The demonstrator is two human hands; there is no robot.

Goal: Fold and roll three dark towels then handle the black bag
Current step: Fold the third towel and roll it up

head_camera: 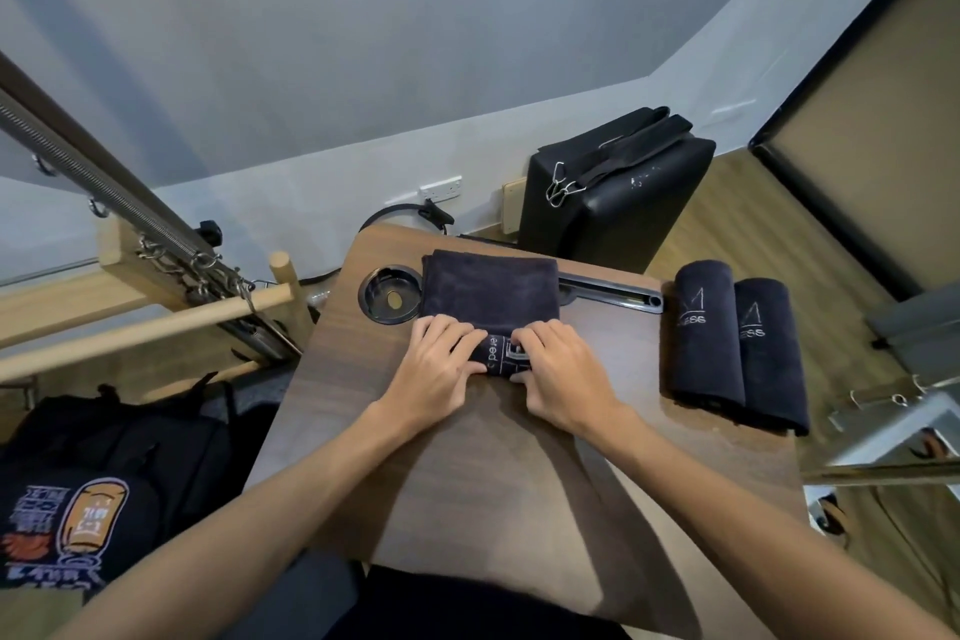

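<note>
left hand [439, 365]: curled on towel's [491, 294] near rolled edge
right hand [561, 369]: same, gripping roll
table [467, 457] right: two rolled towels [735, 343]

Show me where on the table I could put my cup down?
Bare table lies near the body, below both hands, and left of the left hand. The right edge is crowded by two rolled towels; the far side by the third towel.

Wooden table [519, 483] with recessed cup holder [390, 296], black padded box [618, 187] behind, wall socket [440, 188], wooden dowel [130, 327].
</note>
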